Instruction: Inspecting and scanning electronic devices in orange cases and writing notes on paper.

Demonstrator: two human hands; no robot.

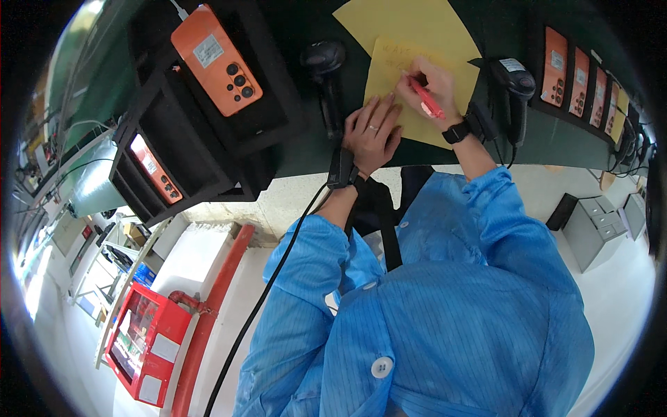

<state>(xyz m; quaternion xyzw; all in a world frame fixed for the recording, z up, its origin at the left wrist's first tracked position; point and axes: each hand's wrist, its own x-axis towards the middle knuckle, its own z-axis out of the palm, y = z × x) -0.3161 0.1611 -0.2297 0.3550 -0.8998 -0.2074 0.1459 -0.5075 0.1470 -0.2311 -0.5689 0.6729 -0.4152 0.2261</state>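
- Writing on a yellow sheet [417, 97]: right hand [432, 89] is closed around a red pen [426, 97], tip down on the paper.
- Yellow sheet is a flat, pale yellow, squarish page with faint handwriting near its top; it lies on the dark green worktop [299, 149], overlapping a larger yellow sheet [406, 24] behind it.
- Left hand [372, 132] is open, fingers spread flat, pressing the sheet's left edge; ring on one finger, holding nothing.
- Black watch [456, 131] on right wrist; black strap [341, 169] with a cable on left wrist.
- Black handheld scanner [325, 66] stands just left of the sheet, another scanner [513, 87] to its right.
- Orange phone [217, 59] rests in a black tray [149, 128] at left; a row of orange phones [577, 73] at right.
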